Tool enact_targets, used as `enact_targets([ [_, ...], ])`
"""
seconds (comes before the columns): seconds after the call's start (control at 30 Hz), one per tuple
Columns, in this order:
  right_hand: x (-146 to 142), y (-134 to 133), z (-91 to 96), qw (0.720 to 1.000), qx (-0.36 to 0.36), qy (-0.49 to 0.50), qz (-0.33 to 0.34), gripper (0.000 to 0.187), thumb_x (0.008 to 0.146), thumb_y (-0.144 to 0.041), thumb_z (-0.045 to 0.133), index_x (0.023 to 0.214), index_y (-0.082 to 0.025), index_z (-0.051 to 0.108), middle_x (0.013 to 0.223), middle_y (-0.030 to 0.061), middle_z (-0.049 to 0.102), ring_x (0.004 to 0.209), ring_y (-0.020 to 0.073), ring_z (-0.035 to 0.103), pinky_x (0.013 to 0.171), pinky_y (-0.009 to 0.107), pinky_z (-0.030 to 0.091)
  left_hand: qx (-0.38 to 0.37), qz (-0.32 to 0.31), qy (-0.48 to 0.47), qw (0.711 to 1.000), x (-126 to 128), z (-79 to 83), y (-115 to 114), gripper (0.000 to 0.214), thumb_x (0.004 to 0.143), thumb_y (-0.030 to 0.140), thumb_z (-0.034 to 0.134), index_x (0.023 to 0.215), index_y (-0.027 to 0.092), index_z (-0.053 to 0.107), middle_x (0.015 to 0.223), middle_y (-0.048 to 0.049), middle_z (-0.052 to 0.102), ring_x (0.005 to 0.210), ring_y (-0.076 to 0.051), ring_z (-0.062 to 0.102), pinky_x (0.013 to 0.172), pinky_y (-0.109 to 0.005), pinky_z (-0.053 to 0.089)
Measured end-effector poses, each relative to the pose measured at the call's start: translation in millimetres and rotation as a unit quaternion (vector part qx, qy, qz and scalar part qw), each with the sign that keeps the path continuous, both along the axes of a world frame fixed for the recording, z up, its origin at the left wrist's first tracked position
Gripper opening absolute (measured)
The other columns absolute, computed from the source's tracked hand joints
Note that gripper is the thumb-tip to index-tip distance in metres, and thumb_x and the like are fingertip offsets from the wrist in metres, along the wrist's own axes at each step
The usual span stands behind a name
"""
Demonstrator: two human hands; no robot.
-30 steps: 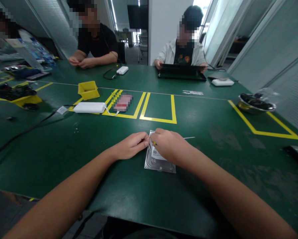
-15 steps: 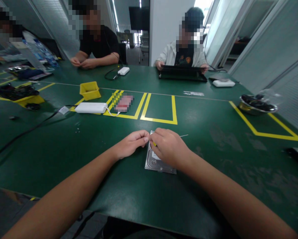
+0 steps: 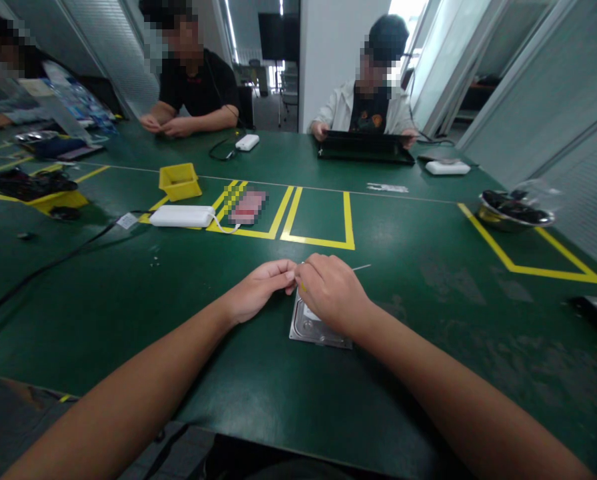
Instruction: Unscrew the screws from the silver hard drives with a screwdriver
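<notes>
Work at a hard drive (image 3: 321, 337), lying flat on the green table (image 3: 258, 393) straight ahead. Pinching narrowly with the left hand (image 3: 259, 290) just beside the drive's left edge, hiding anything between the fingertips. Curling the right hand (image 3: 331, 287) over the drive and gripping a thin tool (image 3: 362, 267), showing a speck of yellow (image 3: 303, 288) near the fingers. Touching fingertips together, or very nearly. Apparently leaving the metal cover (image 3: 306, 327) on at the near end; covering the rest, so giving no sure measure of done and left. Passing outward over yellow tape (image 3: 348, 220), a white charger (image 3: 181, 216), a yellow bin (image 3: 179, 181) and a bowl of dark parts (image 3: 516, 210). Facing, across the table, a person in black (image 3: 196, 87) and a person in a pale jacket (image 3: 343, 107) holding a black panel (image 3: 366, 147), with glass partitions (image 3: 543, 133) bordering the room
</notes>
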State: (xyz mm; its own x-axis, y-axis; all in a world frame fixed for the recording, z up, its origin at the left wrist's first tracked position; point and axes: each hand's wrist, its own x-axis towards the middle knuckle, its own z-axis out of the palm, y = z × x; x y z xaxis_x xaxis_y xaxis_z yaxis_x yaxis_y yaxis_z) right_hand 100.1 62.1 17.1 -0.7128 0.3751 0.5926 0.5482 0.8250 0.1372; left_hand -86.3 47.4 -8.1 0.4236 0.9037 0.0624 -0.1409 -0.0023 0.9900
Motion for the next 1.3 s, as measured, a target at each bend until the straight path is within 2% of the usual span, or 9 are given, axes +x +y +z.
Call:
enact_targets([
  [0.23, 0, 4, -1.0, 1.000, 0.006, 0.017, 0.007, 0.022, 0.097, -0.020, 0.043, 0.086, -0.015, 0.061, 0.076, 0.0061, 0.058, 0.072, 0.0191, 0.048, 0.065, 0.034, 0.032, 0.015, 0.023, -0.051, 0.998, 6, 0.5, -3, 0.020, 0.093, 0.033, 0.059, 0.090, 0.014, 0.055, 0.079, 0.0004, 0.050, 0.072, -0.012, 0.044, 0.071, -0.026, 0.036],
  [0.37, 1, 6, -0.5, 0.999, -0.016, 0.031, 0.002, 0.022, 0.096, -0.018, 0.044, 0.083, -0.014, 0.062, 0.078, 0.0064, 0.060, 0.072, 0.0177, 0.050, 0.066, 0.033, 0.035, 0.093, 0.047, 0.013, 0.995, 2, 2.0, -2, 0.018, 0.095, 0.033, 0.058, 0.092, 0.016, 0.054, 0.081, 0.0008, 0.050, 0.076, -0.012, 0.047, 0.073, -0.025, 0.038],
  [0.57, 2, 5, 2.8, 0.998, -0.056, 0.035, 0.005, 0.021, 0.095, -0.017, 0.044, 0.084, -0.014, 0.062, 0.079, 0.0059, 0.061, 0.075, 0.0168, 0.053, 0.069, 0.031, 0.039, 0.202, 0.083, 0.121, 0.968, -5, 8.4, -2, 0.013, 0.096, 0.029, 0.057, 0.094, 0.015, 0.059, 0.089, -0.0025, 0.056, 0.084, -0.014, 0.053, 0.079, -0.027, 0.041],
  [0.9, 1, 3, 5.0, 0.995, -0.087, 0.046, 0.007, 0.017, 0.093, -0.017, 0.047, 0.087, -0.013, 0.063, 0.082, 0.0063, 0.062, 0.077, 0.0183, 0.054, 0.070, 0.032, 0.040, 0.195, 0.106, 0.106, 0.969, -5, 5.9, -1, 0.012, 0.091, 0.027, 0.063, 0.091, 0.015, 0.062, 0.086, -0.0032, 0.061, 0.081, -0.015, 0.058, 0.078, -0.028, 0.044],
  [1.17, 1, 2, 6.8, 0.994, -0.100, 0.041, 0.014, 0.021, 0.095, -0.019, 0.044, 0.088, -0.013, 0.063, 0.083, 0.0073, 0.062, 0.079, 0.0183, 0.055, 0.072, 0.032, 0.041, 0.213, 0.102, 0.133, 0.963, -8, 6.7, 0, 0.013, 0.093, 0.028, 0.060, 0.091, 0.015, 0.061, 0.085, -0.0032, 0.061, 0.080, -0.015, 0.057, 0.076, -0.028, 0.044],
  [1.23, 2, 3, 9.0, 0.994, -0.101, 0.045, 0.023, 0.022, 0.096, -0.020, 0.043, 0.089, -0.013, 0.062, 0.084, 0.0079, 0.062, 0.079, 0.0185, 0.055, 0.073, 0.032, 0.042, 0.235, 0.096, 0.170, 0.952, -11, 9.9, 1, 0.014, 0.095, 0.029, 0.057, 0.092, 0.015, 0.059, 0.086, -0.0032, 0.060, 0.081, -0.015, 0.057, 0.077, -0.029, 0.044],
  [1.3, 4, 4, 13.2, 0.992, -0.103, 0.059, 0.031, 0.021, 0.096, -0.020, 0.043, 0.090, -0.013, 0.062, 0.085, 0.0081, 0.062, 0.080, 0.0186, 0.054, 0.074, 0.032, 0.043, 0.281, 0.083, 0.240, 0.926, -14, 13.9, 2, 0.014, 0.096, 0.028, 0.054, 0.092, 0.016, 0.059, 0.087, -0.0034, 0.061, 0.082, -0.016, 0.057, 0.078, -0.029, 0.043],
])
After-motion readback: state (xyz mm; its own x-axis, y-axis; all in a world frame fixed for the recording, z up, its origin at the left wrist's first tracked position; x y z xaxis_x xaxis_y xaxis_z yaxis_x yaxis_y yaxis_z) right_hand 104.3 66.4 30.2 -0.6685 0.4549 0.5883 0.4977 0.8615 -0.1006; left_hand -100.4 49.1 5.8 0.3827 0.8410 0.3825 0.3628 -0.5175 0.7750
